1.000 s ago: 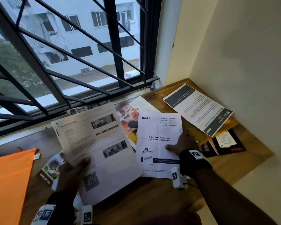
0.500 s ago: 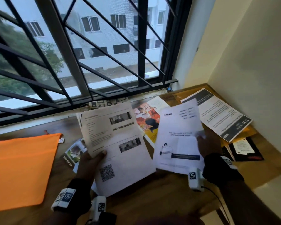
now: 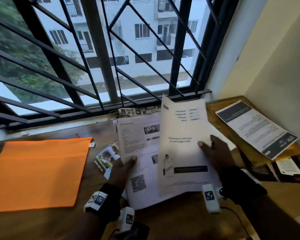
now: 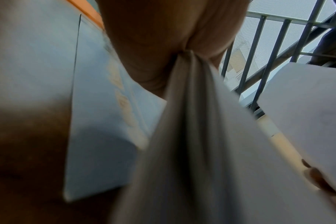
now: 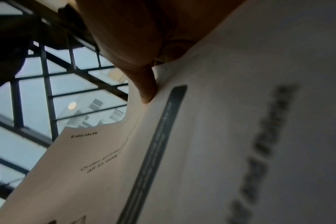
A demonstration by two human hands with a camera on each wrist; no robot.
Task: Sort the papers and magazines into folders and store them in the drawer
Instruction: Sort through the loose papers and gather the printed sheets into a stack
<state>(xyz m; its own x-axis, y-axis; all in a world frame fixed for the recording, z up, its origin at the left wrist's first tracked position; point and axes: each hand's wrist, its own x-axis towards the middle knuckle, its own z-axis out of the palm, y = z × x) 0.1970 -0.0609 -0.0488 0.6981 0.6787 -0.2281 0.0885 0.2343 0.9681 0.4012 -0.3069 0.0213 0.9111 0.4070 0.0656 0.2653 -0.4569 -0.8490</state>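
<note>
- Above the wooden desk (image 3: 163, 226), by the barred window, the left hand (image 3: 122, 172) pinches a printed sheet with a QR code (image 3: 139, 163) at its left edge, thumb on top; the left wrist view shows more than one sheet gathered in that pinch.
- The right hand (image 3: 216, 155) holds the blinkit sheet (image 3: 182, 149) raised off the desk, thumb across its face and the other fingers behind; its left edge overlaps the QR sheet.
- Judged from this, the step in hand is merging the two into one stack. Slide the blinkit sheet flat over the left-hand bundle, line up the bottom edges, and only then let the right thumb go.
- Thin paper will likely buckle if pushed from one corner, so support it along the side.
- An orange folder (image 3: 40, 172) lies flat to the left, a small booklet (image 3: 106, 158) just beside the left hand, and more leaflets (image 3: 256, 129) sit at the right, unsorted.
</note>
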